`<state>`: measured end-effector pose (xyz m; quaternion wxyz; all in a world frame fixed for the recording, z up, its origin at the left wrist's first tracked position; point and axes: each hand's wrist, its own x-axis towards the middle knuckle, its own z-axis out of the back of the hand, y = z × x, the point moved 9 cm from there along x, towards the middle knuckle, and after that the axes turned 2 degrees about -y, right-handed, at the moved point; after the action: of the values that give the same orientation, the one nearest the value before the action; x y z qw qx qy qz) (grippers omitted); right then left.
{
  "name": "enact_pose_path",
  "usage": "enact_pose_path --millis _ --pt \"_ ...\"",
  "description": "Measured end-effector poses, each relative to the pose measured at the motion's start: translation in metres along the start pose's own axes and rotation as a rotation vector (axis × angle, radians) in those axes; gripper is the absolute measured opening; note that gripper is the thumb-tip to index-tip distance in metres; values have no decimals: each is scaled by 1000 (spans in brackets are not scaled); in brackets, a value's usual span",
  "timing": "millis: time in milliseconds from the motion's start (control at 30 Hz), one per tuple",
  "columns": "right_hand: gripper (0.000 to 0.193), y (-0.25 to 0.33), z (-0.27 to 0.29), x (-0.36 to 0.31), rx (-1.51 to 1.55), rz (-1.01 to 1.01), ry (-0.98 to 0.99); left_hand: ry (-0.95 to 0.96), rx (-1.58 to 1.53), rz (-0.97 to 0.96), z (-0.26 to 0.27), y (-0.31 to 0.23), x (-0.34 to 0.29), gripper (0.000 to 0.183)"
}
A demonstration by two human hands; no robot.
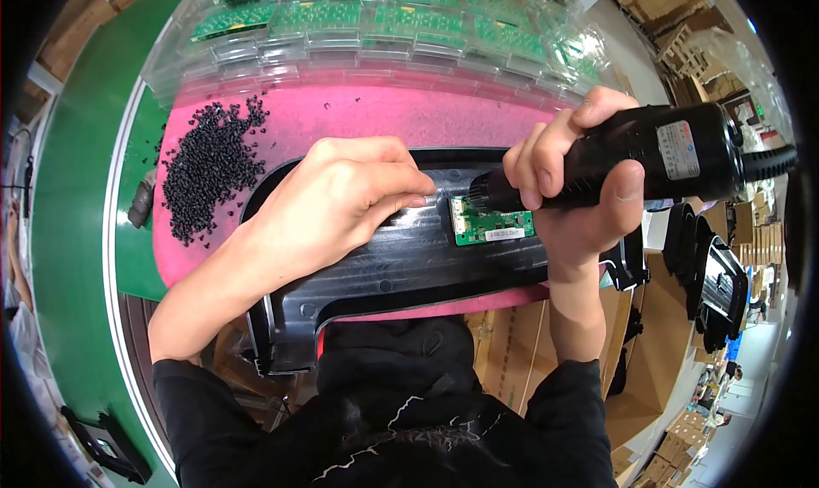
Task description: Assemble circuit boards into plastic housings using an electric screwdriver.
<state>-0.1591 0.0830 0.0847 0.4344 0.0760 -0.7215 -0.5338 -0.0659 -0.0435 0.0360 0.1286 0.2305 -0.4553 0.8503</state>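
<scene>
My right hand [567, 177] is wrapped round a black electric screwdriver [627, 159], held nearly level with its cable leaving to the right. Its nose reaches over the upper edge of a small green circuit board [497, 232]; the bit itself is hidden. The board, with a white label and pale connectors, lies in a curved black plastic housing [384, 270]. Over the housing, left of the board, my left hand [345, 189] has thumb and forefinger pinched together. Anything between those fingertips is too small to make out.
A heap of small black screws [213, 168] lies on the pink mat [388, 113] at left. Clear plastic trays [367, 49] of green boards are stacked at the back. Black housings [712, 275] and cardboard boxes [546, 351] stand to the right. The green tabletop [81, 232] extends left.
</scene>
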Motion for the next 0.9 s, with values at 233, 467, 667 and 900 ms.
enact_pose_path --millis 233,467,667,900 --pt "58 -9 -15 4 -31 -96 106 100 103 101 -2 6 0 10" --pt "58 -10 -12 5 -29 -94 73 110 128 94 -6 6 -1 14" --pt "56 39 -9 -1 364 98 17 175 108 14 -12 2 -3 20" --pt "55 56 -18 -8 416 103 -83 160 -84 -40 -7 -6 -1 20"
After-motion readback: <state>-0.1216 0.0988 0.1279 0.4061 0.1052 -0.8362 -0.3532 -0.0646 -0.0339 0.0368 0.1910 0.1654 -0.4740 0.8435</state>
